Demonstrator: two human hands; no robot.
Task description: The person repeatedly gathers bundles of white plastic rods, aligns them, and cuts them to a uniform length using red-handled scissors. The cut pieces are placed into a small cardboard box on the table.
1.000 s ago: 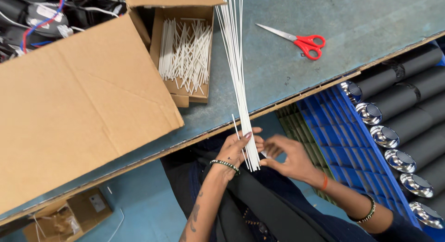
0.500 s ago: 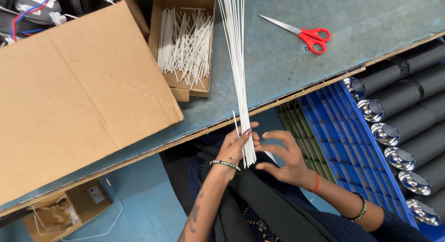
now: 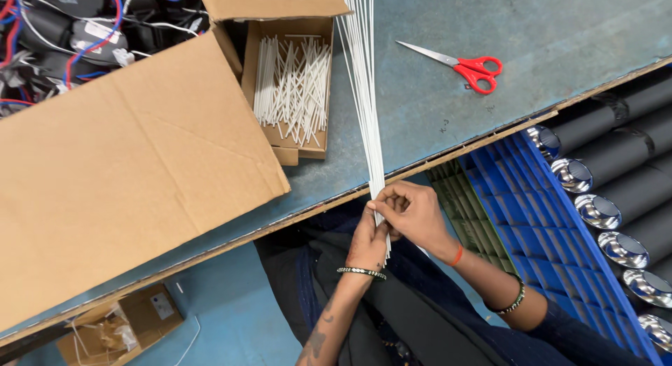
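Note:
A bundle of long thin white rods (image 3: 365, 93) lies across the grey table (image 3: 546, 23) and hangs over its front edge. My left hand (image 3: 369, 240) grips the bundle's near end from below. My right hand (image 3: 414, 213) closes on the same end from the right, fingers pinched on the rods. A small open cardboard box (image 3: 290, 145) holding several short white sticks (image 3: 292, 89) stands left of the bundle. Red-handled scissors (image 3: 467, 65) lie on the table to the right, apart from both hands.
A large cardboard flap (image 3: 119, 177) covers the table's left. Black parts with red and blue wires (image 3: 77, 30) sit at the far left. A blue crate (image 3: 539, 219) and black tubes with shiny caps (image 3: 616, 198) stand on the right. A small box (image 3: 119, 327) sits on the floor.
My right hand has moved left and closed on the near end of the rod bundle, joining my left hand. The view has shifted slightly.

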